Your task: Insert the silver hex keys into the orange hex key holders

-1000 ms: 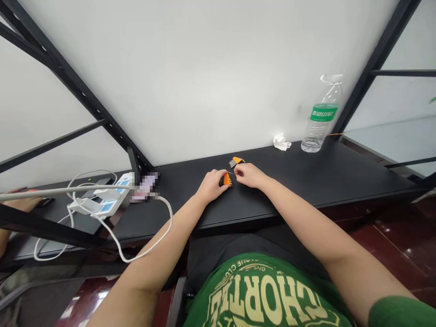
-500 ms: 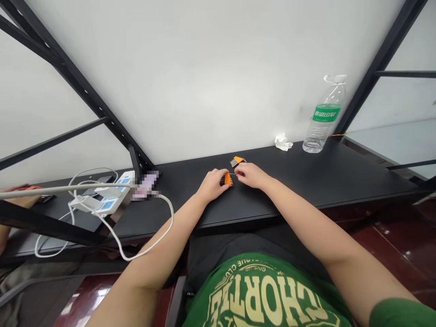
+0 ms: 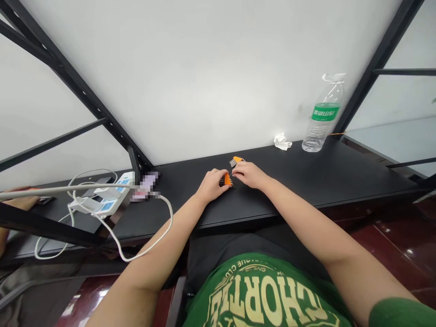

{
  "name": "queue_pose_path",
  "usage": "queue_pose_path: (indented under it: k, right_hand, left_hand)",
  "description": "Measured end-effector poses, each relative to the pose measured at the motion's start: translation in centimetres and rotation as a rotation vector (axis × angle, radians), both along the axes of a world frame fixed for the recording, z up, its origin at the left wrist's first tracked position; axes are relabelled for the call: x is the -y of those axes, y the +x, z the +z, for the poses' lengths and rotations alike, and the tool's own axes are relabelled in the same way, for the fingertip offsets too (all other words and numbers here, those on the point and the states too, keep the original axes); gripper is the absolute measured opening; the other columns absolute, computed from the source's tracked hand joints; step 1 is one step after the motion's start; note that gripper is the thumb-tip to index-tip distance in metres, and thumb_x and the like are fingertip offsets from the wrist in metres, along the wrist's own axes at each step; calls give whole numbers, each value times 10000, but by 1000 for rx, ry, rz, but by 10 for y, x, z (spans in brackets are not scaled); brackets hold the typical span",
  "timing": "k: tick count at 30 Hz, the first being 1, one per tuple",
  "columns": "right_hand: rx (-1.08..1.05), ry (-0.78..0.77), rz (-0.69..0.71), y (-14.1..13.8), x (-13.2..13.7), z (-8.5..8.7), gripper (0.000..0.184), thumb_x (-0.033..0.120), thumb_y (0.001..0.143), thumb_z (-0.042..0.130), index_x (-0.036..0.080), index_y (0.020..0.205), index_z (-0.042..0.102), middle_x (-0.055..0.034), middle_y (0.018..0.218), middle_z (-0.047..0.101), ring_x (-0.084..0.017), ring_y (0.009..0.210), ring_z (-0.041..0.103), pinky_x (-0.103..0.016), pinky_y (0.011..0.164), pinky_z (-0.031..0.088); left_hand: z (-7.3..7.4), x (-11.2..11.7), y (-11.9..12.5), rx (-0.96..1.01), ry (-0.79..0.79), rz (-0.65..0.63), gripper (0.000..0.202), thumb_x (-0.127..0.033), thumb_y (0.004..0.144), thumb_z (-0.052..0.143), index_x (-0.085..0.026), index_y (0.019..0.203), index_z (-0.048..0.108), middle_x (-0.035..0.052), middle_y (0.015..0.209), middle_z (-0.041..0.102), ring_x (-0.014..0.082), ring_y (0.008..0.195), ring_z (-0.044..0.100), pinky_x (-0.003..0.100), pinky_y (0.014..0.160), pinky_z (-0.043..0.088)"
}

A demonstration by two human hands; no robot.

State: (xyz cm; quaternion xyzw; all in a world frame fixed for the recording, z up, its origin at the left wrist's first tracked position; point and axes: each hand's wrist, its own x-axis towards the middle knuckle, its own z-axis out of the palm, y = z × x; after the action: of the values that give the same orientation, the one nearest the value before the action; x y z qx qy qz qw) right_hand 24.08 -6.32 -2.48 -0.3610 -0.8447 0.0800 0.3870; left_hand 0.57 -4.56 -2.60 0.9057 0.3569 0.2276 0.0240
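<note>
My left hand (image 3: pixel 211 185) is closed around an orange holder (image 3: pixel 228 179) with a row of thin metal rods, which looks like a hex key set. The rods point toward my right side, and my fingers cover part of the holder. Close beside it, my right hand (image 3: pixel 250 174) pinches a thin metal key, mostly hidden by the fingertips. Its fingertips are almost at the holder's edge. Just behind my right hand lies a second orange hex key set (image 3: pixel 237 159) on the black tabletop (image 3: pixel 272 200), its silver rods fanned to the left.
A crumpled white tissue (image 3: pixel 282 141) and a clear water bottle (image 3: pixel 320 120) stand near the wall. To the left are a white power strip (image 3: pixel 116 195) with looping cables and a blurred-out flat item (image 3: pixel 146 186). Another person's hand (image 3: pixel 20 200) shows at the far left.
My right hand has moved slightly left, toward the holder. Less of the thin key shows between the hands now. The left hand keeps its hold in nearly the same spot.
</note>
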Motion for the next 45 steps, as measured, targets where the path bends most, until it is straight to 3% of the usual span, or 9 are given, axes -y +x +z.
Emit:
queue_pose_path:
  k: [4, 8, 18, 24, 27, 31, 35, 38, 45]
  right_hand:
    - [-378, -333, 93, -5, 1, 2, 67, 247, 904, 707, 199, 863, 730, -6, 782, 675, -151, 688, 593, -318, 696, 496]
    - [-681, -636, 199, -10, 2, 3, 290, 432, 822, 823, 200, 901, 668, 33, 715, 612, -114, 559, 524, -262, 529, 441]
    - [-732, -1016, 323, -15, 0, -7, 488, 617, 862, 775, 194, 779, 547, 43, 601, 512, -96, 509, 486, -211, 452, 350]
    - [-749, -1031, 321, -19, 1, -9, 507, 645, 860, 758, 190, 780, 551, 29, 644, 523, -91, 520, 482, -208, 446, 347]
    - [-706, -952, 231, -20, 0, -8, 493, 639, 900, 706, 198, 768, 530, 31, 633, 514, -97, 513, 500, -213, 442, 375]
    - [-589, -773, 48, -16, -1, -5, 305, 473, 913, 712, 214, 889, 553, 28, 697, 586, -110, 516, 559, -226, 451, 441]
    - [-519, -751, 108, -14, 2, -6, 310, 259, 823, 733, 234, 1049, 523, 24, 851, 631, -128, 593, 649, -232, 482, 496]
    - [-442, -709, 90, -16, 4, -9, 350, 199, 791, 717, 241, 1079, 522, 25, 902, 626, -126, 627, 664, -239, 514, 533]
    - [-321, -667, -11, -21, 1, -16, 219, 137, 774, 695, 202, 979, 652, -15, 874, 673, -124, 593, 644, -238, 511, 511]
  left_hand:
    - [1, 3, 0, 63, 52, -86, 450, -398, 878, 780, -236, 1268, 623, 79, 1145, 720, 281, 1095, 634, 440, 961, 489]
    - [3, 7, 2, 150, 117, -104, 458, -400, 867, 790, -215, 1254, 632, 102, 1161, 706, 284, 1121, 627, 438, 972, 495]
    - [1, 8, 5, 162, 129, -122, 454, -429, 875, 773, -217, 1247, 620, 95, 1103, 717, 268, 1016, 651, 427, 911, 510]
    - [0, 6, 3, 173, 146, -102, 448, -432, 890, 758, -227, 1263, 617, 92, 1100, 725, 262, 999, 663, 419, 908, 511]
    - [-2, 5, 3, 150, 132, -66, 450, -409, 894, 752, -228, 1282, 613, 90, 1110, 728, 263, 1003, 670, 419, 909, 516]
    - [-6, 0, 0, 146, 110, 65, 467, -393, 852, 781, -222, 1263, 638, 81, 1077, 741, 262, 957, 690, 412, 904, 532]
    - [-8, -4, -4, 185, 73, 175, 437, -405, 818, 789, -220, 1196, 673, 54, 1003, 752, 235, 844, 699, 383, 848, 546]
    - [-7, -4, -4, 172, 58, 172, 421, -397, 824, 772, -223, 1194, 672, 40, 974, 752, 228, 839, 700, 371, 837, 548]
    - [-10, -3, -1, 118, 95, 152, 417, -381, 818, 771, -230, 1192, 669, 57, 981, 757, 265, 868, 704, 408, 840, 547]
